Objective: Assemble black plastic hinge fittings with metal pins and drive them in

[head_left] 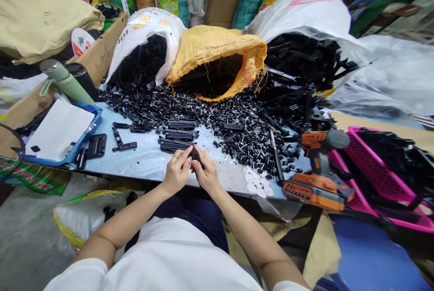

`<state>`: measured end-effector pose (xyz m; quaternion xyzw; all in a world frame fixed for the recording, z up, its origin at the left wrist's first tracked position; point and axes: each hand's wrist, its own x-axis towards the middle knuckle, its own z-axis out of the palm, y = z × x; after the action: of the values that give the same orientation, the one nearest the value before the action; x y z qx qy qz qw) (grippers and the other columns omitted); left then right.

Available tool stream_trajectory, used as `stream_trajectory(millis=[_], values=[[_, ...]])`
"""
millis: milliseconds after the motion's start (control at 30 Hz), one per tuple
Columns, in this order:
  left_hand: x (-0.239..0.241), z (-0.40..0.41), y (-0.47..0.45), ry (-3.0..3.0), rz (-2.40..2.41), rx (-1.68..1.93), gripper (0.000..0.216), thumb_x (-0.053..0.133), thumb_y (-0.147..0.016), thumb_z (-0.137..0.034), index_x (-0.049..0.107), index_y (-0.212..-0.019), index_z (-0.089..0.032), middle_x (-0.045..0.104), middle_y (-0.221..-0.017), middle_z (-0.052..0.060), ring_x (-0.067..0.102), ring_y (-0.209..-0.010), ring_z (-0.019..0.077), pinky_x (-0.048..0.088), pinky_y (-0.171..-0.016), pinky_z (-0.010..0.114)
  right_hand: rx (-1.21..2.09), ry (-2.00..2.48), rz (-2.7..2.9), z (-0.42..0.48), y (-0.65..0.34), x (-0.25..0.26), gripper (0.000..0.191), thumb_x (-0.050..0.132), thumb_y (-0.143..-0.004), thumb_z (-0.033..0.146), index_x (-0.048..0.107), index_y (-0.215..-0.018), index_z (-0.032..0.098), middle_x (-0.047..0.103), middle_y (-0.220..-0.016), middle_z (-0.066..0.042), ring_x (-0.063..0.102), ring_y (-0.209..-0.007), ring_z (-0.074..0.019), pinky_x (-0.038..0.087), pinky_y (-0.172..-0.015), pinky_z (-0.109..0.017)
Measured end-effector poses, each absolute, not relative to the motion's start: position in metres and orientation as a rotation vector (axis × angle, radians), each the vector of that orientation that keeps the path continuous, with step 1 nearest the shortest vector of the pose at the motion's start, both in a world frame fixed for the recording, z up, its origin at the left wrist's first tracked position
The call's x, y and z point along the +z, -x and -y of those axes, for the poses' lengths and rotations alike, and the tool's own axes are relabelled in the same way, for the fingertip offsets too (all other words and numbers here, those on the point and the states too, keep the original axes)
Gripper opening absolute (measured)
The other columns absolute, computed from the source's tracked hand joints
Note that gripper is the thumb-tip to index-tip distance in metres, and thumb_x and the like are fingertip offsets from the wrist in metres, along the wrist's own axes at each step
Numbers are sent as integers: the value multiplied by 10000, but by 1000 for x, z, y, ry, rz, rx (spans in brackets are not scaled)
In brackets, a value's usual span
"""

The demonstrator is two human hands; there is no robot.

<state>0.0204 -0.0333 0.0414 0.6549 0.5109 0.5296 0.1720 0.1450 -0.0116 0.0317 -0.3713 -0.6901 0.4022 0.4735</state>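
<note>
Both my hands meet at the front edge of the blue-white table [149,157], around a small black plastic part [195,154]. My left hand [177,169] pinches it from the left, a ring on one finger. From the other side my right hand [207,171] grips the same part, thumb and fingers closed. Much of the part is hidden by my fingers. Just beyond them lies a row of long black plastic bars [178,135]. A heap of small black pieces with silver pins [233,119] spreads behind and to the right.
An orange cordless drill [318,169] stands at the right beside a pink basket [373,164]. Open sacks, one yellow [217,40] and one white [152,20], spill black parts at the back. On the left are a blue tray [96,121] and a green bottle [66,81].
</note>
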Motion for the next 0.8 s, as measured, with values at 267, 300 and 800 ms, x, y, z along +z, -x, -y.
stream_trajectory(millis=[267,300,800], values=[[6,39,-30,-1602,-1689,1488,387,315,-954,-317,523,-1247,-172,589,-1101,131,551,-1038,196,455,-909,360,1091,1090,1634,20,-130,7,457,421,-914,413,444,-1352,286,571,-1039,-79,592,-745,-151,530,-679,-313],[0,41,-34,-1583,-1702,1487,392,307,-954,-323,521,-1245,-170,587,-1114,134,548,-1051,198,449,-920,365,1054,1121,1632,23,-128,4,458,408,-920,412,440,-1356,275,578,-1060,-85,598,-825,-170,522,-742,-328],[20,20,-33,-2657,-1162,185,464,460,-815,-84,468,-1259,-218,573,-1127,99,494,-1111,246,372,-943,430,158,2100,1762,-219,-398,62,234,555,-782,147,632,-893,-44,589,-982,-334,590,-895,-167,365,-811,-373]])
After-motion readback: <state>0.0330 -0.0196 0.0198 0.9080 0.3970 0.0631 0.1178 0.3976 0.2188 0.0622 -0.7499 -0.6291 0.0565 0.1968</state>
